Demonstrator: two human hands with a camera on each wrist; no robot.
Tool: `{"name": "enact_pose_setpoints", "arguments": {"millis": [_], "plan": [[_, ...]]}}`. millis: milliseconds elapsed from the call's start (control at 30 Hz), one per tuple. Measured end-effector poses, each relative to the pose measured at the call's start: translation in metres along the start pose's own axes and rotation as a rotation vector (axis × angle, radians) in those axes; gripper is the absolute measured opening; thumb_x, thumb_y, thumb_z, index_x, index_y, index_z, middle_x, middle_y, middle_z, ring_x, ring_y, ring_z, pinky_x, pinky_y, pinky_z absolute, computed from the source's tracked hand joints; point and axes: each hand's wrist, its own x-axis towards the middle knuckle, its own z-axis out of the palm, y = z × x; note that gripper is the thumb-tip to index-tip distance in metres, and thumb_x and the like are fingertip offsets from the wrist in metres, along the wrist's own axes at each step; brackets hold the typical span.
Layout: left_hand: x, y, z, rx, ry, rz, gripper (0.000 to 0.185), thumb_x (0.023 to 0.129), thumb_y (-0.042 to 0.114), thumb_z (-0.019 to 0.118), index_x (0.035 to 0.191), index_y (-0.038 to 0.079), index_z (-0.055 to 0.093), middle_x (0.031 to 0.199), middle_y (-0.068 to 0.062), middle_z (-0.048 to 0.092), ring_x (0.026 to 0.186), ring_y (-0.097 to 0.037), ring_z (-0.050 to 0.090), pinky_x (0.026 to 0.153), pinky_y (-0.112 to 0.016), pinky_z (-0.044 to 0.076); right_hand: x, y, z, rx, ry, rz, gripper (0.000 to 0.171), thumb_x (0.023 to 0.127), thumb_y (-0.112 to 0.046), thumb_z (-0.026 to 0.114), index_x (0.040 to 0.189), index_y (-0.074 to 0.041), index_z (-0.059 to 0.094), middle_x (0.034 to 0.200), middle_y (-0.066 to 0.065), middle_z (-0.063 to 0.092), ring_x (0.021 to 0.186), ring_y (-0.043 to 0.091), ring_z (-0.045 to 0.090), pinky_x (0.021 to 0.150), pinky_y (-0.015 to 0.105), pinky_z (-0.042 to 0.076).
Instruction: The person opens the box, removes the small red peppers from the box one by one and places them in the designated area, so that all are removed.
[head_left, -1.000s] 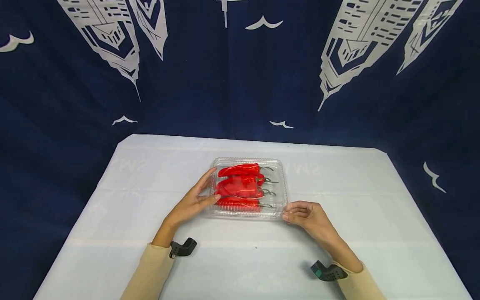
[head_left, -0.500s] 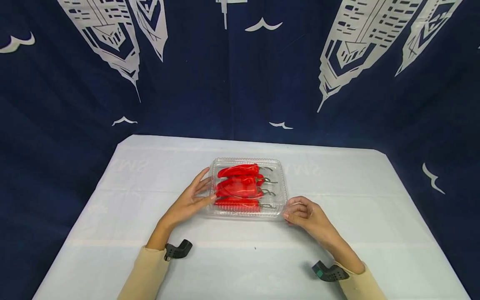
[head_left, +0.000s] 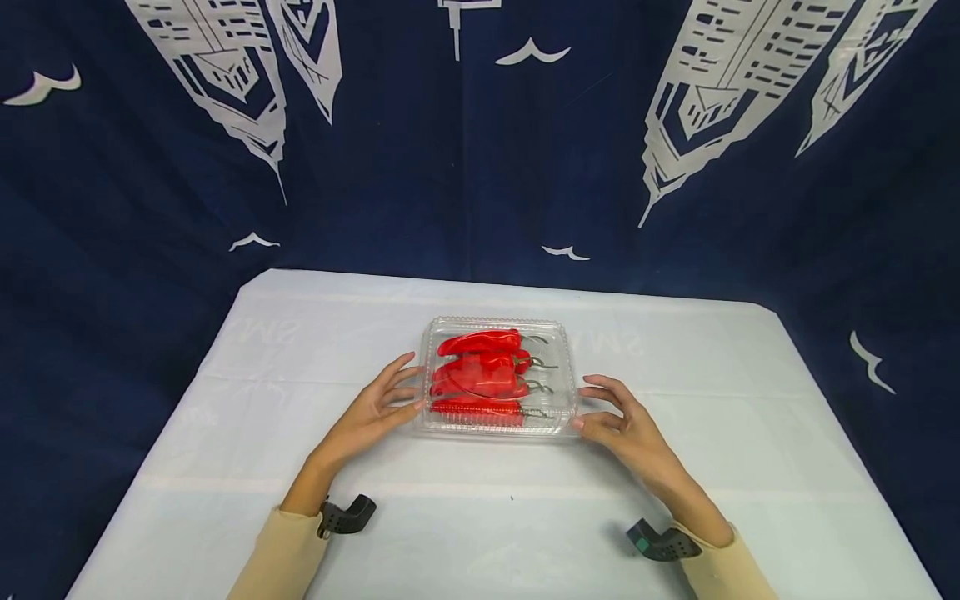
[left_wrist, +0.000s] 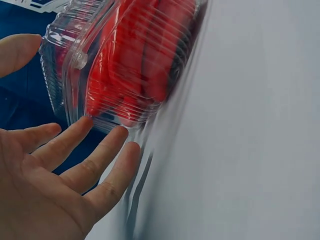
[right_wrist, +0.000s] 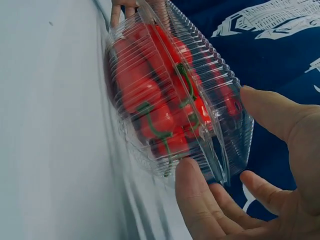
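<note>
A clear plastic clamshell container (head_left: 564, 400) lies flat on the table with its lid down. Several red peppers (head_left: 480, 379) with green stems lie side by side inside, stems toward the right. At the container's left side is my left hand (head_left: 363, 419), fingers spread and nearly straight; in the left wrist view its fingertips (left_wrist: 120, 134) are close to the ridged wall, and contact is hard to tell. My right hand (head_left: 633, 433) is by the right side, its thumb (right_wrist: 265, 107) near the front right corner and its fingers loosely bent, gripping nothing.
A white cloth covers the table (head_left: 480, 517). Behind it hangs a dark blue curtain (head_left: 420, 167) with white building and bird prints. Each wrist wears a black camera mount, one on the left wrist (head_left: 348, 514) and one on the right wrist (head_left: 663, 542).
My left hand has drawn off the container's left edge, back toward me. The right hand's fingers have uncurled from the front right corner and spread. The container has stayed in place.
</note>
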Motion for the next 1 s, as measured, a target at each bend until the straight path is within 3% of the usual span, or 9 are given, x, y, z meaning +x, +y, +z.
{"name": "enact_pose_setpoints", "arguments": {"millis": [167, 400, 700, 1000], "plan": [[-0.006, -0.002, 0.001, -0.004, 0.008, -0.009, 0.072, 0.095, 0.020, 0.068, 0.157, 0.015, 0.030, 0.154, -0.015, 0.042, 0.127, -0.035, 0.056, 0.096, -0.028, 0.053, 0.002, -0.001, 0.000, 0.007, 0.006, -0.068, 0.067, 0.093, -0.005, 0.069, 0.151, -0.005, 0.034, 0.155, 0.015, 0.032, 0.105, 0.006, 0.067, 0.081, 0.021, 0.056], [-0.011, -0.006, 0.003, -0.059, 0.001, -0.008, 0.070, 0.094, 0.015, 0.070, 0.155, 0.015, 0.034, 0.149, -0.018, 0.046, 0.120, -0.032, 0.060, 0.091, -0.026, 0.055, 0.006, -0.004, 0.002, -0.022, 0.019, -0.096, 0.070, 0.094, -0.011, 0.069, 0.155, -0.017, 0.035, 0.160, 0.003, 0.027, 0.120, 0.005, 0.059, 0.084, 0.023, 0.056], [-0.015, -0.009, 0.004, -0.247, 0.006, -0.038, 0.070, 0.091, 0.005, 0.071, 0.152, 0.012, 0.038, 0.140, -0.020, 0.048, 0.102, -0.014, 0.064, 0.086, -0.024, 0.056, 0.009, -0.004, 0.004, -0.005, -0.025, -0.169, 0.068, 0.093, -0.004, 0.068, 0.154, -0.008, 0.037, 0.161, 0.009, 0.031, 0.127, 0.014, 0.053, 0.090, 0.024, 0.056], [-0.018, -0.012, 0.008, -0.411, -0.015, -0.080, 0.070, 0.093, 0.004, 0.067, 0.154, 0.009, 0.033, 0.131, -0.007, 0.048, 0.094, -0.009, 0.062, 0.085, -0.027, 0.055, 0.010, -0.004, 0.005, 0.039, -0.036, -0.161, 0.070, 0.091, 0.000, 0.070, 0.153, -0.003, 0.037, 0.160, 0.011, 0.032, 0.126, 0.023, 0.056, 0.086, 0.025, 0.058]]}}
